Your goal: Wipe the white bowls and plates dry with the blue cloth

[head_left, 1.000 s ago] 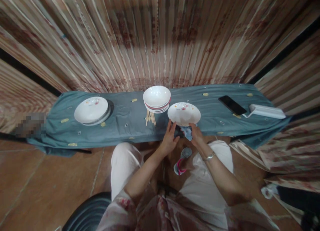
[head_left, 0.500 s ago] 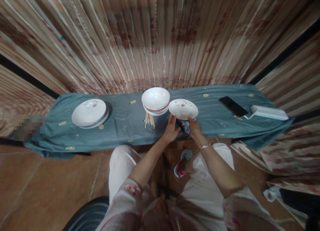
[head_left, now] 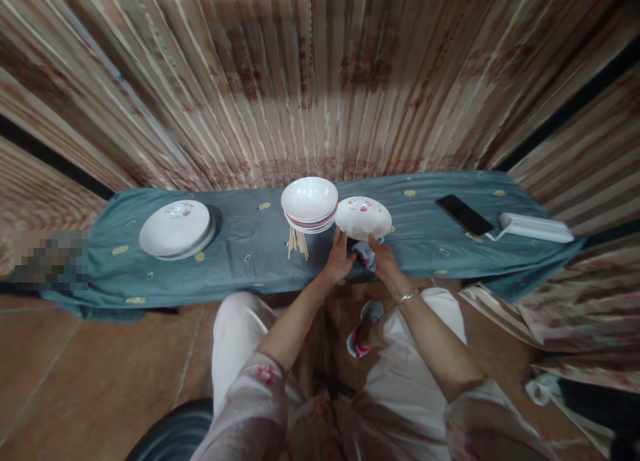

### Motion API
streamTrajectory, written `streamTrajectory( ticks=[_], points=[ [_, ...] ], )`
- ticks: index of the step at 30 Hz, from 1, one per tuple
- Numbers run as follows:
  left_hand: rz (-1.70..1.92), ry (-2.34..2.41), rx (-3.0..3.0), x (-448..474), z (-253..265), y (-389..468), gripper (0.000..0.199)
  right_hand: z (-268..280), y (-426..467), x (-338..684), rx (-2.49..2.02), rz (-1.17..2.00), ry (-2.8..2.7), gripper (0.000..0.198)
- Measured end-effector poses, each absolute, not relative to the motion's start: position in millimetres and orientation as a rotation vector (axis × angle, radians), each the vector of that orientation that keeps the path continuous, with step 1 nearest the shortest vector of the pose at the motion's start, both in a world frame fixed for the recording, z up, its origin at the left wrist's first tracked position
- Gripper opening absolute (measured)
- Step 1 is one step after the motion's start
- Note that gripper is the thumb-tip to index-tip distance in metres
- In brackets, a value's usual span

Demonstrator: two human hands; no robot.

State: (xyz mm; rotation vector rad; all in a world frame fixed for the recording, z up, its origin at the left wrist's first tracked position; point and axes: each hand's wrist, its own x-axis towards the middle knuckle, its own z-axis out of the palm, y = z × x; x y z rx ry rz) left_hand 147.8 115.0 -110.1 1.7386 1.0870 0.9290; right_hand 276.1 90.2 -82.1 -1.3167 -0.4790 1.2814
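A white plate [head_left: 363, 218] with a red and yellow floral print is tilted up at its near edge, right of the bowls. My left hand [head_left: 340, 260] grips its near-left rim with the fingers at the edge. At the near-right rim is my right hand [head_left: 385, 258], closed around a crumpled bluish-white cloth [head_left: 366, 253], its finger or thumb touching the plate. A stack of bowls [head_left: 310, 200] stands beside the plate, white with a red band showing. Several wooden chopsticks [head_left: 299, 242] lie in front of the stack.
Farther left sits a stack of floral plates [head_left: 175, 229]. On the right lie a black phone [head_left: 464, 214] and a long white object [head_left: 537, 227] near the table end. A teal cloth [head_left: 240, 248] covers the narrow table, and a curtain [head_left: 310, 81] hangs behind it.
My right hand has shifted slightly left along the plate's near rim, and more of the cloth shows between my hands. The whole view has shifted slightly.
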Motion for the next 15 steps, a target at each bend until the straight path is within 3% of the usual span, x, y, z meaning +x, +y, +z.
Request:
streamTrajectory(
  ticks=[10, 15],
  points=[
    [0.920, 1.144, 1.784, 109.8, -109.4, 76.0, 0.083, -63.4, 39.1, 235.2, -1.274, 1.420, -0.611, 0.054],
    [1.032, 1.195, 1.882, 38.4, -97.4, 46.3, 0.056, -61.1, 15.7, 198.7, -1.275, 1.581, -0.638, 0.061]
  ],
)
